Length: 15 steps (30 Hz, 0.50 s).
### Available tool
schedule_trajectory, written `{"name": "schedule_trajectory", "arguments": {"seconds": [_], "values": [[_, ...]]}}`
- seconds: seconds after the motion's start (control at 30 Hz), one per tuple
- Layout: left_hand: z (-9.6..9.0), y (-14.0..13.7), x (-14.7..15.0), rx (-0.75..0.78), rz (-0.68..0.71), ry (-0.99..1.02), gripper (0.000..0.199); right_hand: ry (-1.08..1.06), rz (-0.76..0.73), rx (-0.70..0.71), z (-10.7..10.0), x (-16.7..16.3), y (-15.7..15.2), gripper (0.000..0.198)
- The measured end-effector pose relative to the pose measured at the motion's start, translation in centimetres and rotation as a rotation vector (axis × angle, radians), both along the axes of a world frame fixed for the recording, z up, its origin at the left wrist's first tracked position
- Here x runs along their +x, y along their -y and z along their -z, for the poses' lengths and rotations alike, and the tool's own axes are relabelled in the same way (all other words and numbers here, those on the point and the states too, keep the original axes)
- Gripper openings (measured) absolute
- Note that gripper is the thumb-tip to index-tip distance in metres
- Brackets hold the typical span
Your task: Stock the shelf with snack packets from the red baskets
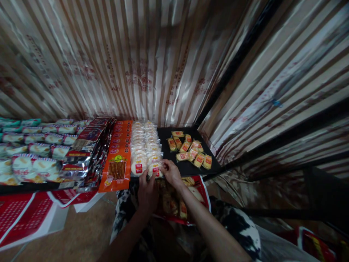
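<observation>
Two columns of clear-wrapped round white crackers with red labels stand on the dark shelf. At the front of the right column is a cracker packet point(155, 170). My right hand point(172, 172) pinches its right edge between thumb and fingers. My left hand point(147, 189) has its fingertips on the packet's lower left edge, and its thumb is partly hidden. Left of my hands, another cracker packet point(138, 166) fronts the left column. To the right lie several small yellow wrapped snacks point(194, 150) in a loose group on the black shelf point(169, 133).
Orange snack packets point(116, 160), dark shiny packets point(77, 154) and rows of white snack packs point(38, 165) fill the shelf leftward. A red basket point(205, 193) with wrapped snacks sits below my arms. Red boxes point(24, 214) stand under the shelf. Striped sheeting point(152, 58) hangs behind.
</observation>
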<state>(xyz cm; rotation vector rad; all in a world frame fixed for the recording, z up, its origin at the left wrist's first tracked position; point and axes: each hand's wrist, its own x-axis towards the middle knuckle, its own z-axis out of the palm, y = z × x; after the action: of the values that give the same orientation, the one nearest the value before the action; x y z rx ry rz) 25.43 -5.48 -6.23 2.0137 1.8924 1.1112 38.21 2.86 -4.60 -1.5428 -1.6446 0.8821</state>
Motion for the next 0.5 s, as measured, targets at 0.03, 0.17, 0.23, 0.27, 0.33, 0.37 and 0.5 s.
{"name": "schedule_trajectory", "arguments": {"seconds": [0.03, 0.17, 0.23, 0.27, 0.33, 0.37, 0.5], "values": [[0.0, -0.2, 0.0, 0.008, 0.010, -0.023, 0.039, 0.032, 0.018, 0.023, -0.2, -0.1, -0.1, 0.022], [0.1, -0.9, -0.1, 0.005, 0.018, -0.092, 0.044, 0.100, 0.044, 0.056, -0.6, -0.4, -0.3, 0.025], [0.3, -1.0, 0.0, -0.012, 0.012, -0.108, 0.045, 0.112, 0.049, 0.054, -0.5, -0.5, -0.2, 0.027], [0.4, -1.0, 0.0, -0.023, 0.005, -0.109, 0.046, 0.102, 0.059, 0.057, -0.3, -0.6, -0.1, 0.030], [0.6, -0.9, 0.2, -0.047, -0.012, -0.100, 0.048, 0.055, 0.112, 0.064, 0.2, -0.7, 0.2, 0.035], [0.8, -0.9, 0.2, -0.054, -0.017, -0.097, 0.049, 0.027, 0.149, 0.065, 0.6, -0.7, 0.5, 0.039], [1.4, -0.9, 0.5, -0.031, -0.027, -0.103, 0.049, -0.014, 0.239, 0.035, 1.7, -0.8, 1.0, 0.042]]}}
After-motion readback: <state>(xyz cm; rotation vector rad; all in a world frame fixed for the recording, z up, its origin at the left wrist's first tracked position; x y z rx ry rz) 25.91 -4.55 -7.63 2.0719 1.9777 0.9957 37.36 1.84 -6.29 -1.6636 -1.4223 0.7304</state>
